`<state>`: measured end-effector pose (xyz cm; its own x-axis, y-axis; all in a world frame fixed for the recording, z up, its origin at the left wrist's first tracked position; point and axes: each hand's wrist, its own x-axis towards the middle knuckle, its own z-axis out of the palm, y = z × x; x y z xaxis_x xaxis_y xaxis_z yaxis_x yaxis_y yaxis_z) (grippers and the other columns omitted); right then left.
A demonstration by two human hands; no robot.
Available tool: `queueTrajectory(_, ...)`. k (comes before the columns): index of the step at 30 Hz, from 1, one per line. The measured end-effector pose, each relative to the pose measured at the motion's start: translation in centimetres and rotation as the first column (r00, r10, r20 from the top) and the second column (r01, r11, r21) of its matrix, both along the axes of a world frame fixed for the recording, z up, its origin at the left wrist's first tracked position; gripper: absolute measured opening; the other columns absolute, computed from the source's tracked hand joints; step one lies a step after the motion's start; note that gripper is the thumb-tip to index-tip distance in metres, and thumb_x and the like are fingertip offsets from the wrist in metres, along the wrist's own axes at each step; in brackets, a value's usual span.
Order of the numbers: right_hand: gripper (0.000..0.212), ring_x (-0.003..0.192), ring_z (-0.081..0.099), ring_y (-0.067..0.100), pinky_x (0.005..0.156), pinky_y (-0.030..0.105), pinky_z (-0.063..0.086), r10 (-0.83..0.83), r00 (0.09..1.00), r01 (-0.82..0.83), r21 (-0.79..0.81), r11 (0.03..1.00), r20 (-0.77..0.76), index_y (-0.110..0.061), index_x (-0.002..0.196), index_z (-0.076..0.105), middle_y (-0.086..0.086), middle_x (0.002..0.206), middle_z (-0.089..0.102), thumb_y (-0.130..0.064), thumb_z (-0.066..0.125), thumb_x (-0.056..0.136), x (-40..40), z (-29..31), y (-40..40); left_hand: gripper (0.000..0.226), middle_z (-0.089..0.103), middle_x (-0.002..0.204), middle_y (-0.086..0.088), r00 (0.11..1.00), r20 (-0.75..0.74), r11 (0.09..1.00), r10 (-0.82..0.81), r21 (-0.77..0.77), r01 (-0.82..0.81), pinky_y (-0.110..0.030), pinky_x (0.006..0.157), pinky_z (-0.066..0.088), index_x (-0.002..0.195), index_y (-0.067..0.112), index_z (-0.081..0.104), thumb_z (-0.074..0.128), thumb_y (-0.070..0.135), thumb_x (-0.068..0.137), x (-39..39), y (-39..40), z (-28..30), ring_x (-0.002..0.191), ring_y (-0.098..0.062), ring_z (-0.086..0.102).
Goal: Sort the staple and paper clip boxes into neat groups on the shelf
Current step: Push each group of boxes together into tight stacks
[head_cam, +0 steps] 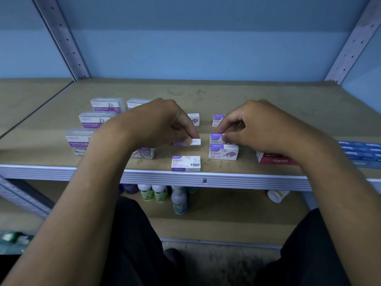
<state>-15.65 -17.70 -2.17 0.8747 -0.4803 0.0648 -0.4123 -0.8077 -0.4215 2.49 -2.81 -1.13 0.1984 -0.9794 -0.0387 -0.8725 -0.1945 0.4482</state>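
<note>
Small white-and-purple staple boxes lie in two columns on the brown shelf (268,104). My left hand (156,122) pinches one staple box (192,142) in the middle of the left column. My right hand (253,126) pinches another staple box (216,138) in the right column, just behind a front staple box (223,152). One more staple box (186,163) lies at the shelf's front edge, and two sit further back (194,119) (217,120). Clear paper clip boxes (97,120) stand grouped at the left, partly hidden by my left arm.
A red staples box (274,159) and blue staple packs (362,151) lie at the right under my right forearm. Grey metal uprights (61,38) frame the shelf. Bottles (160,193) stand on the lower shelf.
</note>
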Motion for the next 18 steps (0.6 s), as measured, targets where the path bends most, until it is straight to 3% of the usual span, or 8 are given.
queueTrajectory(3, 0.015, 0.083, 0.065, -0.006, 0.072, 0.01, 0.047, 0.006, 1.0, -0.006, -0.004, 1.0, -0.009, -0.033, 0.097, 0.08, -0.016, 0.085, 0.076, -0.024, 0.074, 0.086, -0.1, 0.1, 0.1, 0.018, 0.076, 0.085, 0.014, 1.0, -0.028, 1.0, 0.001, -0.001, -0.001, -0.032, 0.083, 0.057, 0.095, 0.038, 0.079, 0.072, 0.022, 0.088, -0.2, 0.3, 0.1, 0.079, -0.003, 0.07)
queueTrajectory(9, 0.014, 0.081, 0.066, -0.006, 0.074, 0.012, 0.049, 0.016, 1.0, -0.016, 0.016, 1.0, -0.018, -0.035, 0.095, 0.079, -0.016, 0.085, 0.076, -0.025, 0.073, 0.087, -0.2, 0.3, 0.2, 0.019, 0.075, 0.092, 0.021, 1.0, 0.008, 1.0, 0.0, -0.011, 0.0, -0.011, 0.072, 0.052, 0.099, 0.039, 0.078, 0.071, 0.025, 0.089, -0.3, 0.3, 0.3, 0.082, 0.009, 0.064)
queueTrajectory(12, 0.012, 0.083, 0.065, -0.006, 0.07, 0.011, 0.045, 0.015, 1.0, -0.015, 0.018, 1.0, -0.015, -0.035, 0.097, 0.079, -0.018, 0.087, 0.075, -0.029, 0.071, 0.089, -0.2, 0.3, 0.2, 0.018, 0.074, 0.098, 0.021, 1.0, 0.024, 0.999, 0.002, -0.036, -0.001, -0.024, 0.087, 0.055, 0.103, 0.037, 0.077, 0.073, 0.031, 0.086, -0.4, 0.4, 0.2, 0.089, 0.007, 0.065)
queueTrajectory(16, 0.015, 0.086, 0.065, -0.002, 0.08, 0.024, 0.052, 0.006, 1.0, -0.006, 0.021, 1.0, 0.001, -0.036, 0.099, 0.078, -0.018, 0.091, 0.073, -0.04, 0.065, 0.094, -0.4, 0.4, 0.3, 0.031, 0.07, 0.103, 0.023, 0.993, -0.073, 0.996, -0.093, -0.01, 0.093, -0.019, 0.092, 0.052, 0.1, 0.037, 0.072, 0.084, 0.039, 0.071, -1.3, 1.0, 0.5, 0.1, 0.011, 0.061)
queueTrajectory(18, 0.016, 0.087, 0.064, -0.002, 0.082, 0.025, 0.053, 0.016, 1.0, -0.015, 0.029, 0.999, -0.007, -0.036, 0.1, 0.078, -0.019, 0.091, 0.073, -0.042, 0.064, 0.094, -0.4, 0.5, 0.4, 0.033, 0.064, 0.113, 0.025, 0.994, -0.028, 0.994, -0.105, 0.022, 0.105, -0.027, 0.097, 0.051, 0.094, 0.042, 0.071, 0.085, 0.049, 0.065, -1.6, 1.3, 0.5, 0.11, 0.008, 0.056)
